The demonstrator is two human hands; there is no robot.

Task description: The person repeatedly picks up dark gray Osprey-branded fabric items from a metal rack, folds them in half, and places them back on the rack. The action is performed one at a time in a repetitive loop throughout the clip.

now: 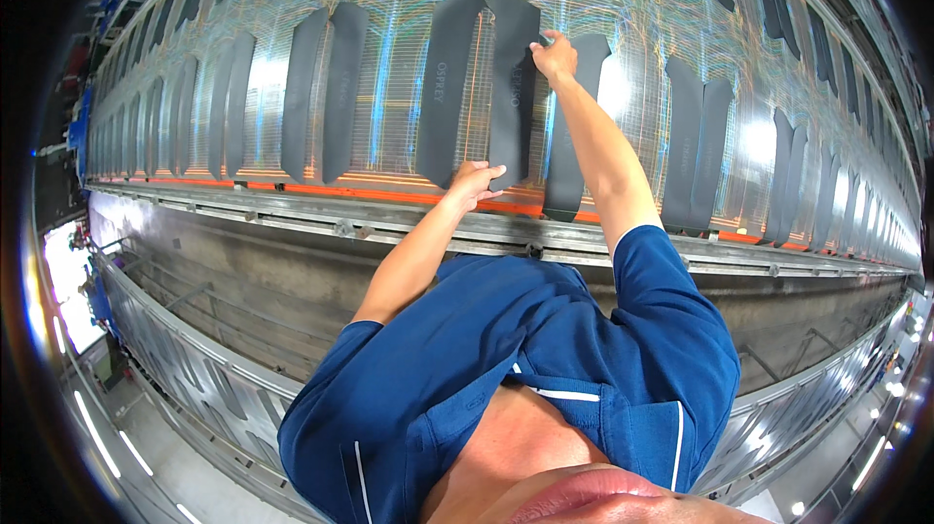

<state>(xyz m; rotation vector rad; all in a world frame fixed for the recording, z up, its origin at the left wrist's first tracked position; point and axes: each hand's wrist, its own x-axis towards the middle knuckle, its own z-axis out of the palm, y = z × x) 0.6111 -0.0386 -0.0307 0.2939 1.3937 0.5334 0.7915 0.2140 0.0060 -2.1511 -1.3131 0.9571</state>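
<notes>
Head camera: a dark grey strip [511, 101] lies on a shiny, line-covered table [391, 86], between a worker's right hand [556, 57] and left hand [474, 184]. At the strip's upper right edge, the right hand has its fingers curled in; whether they pinch that edge or something small cannot be told. Near the strip's lower end, the left hand is loosely spread, thumb out, with no clear grip. A matching strip [449, 86] rises just above the left hand; another strip [567, 164] lies below the right hand. Apparently thin and smooth, the piece is probably light, bendy and likelier to crease or slide than break; its long edges, near either end, look the best holds.
</notes>
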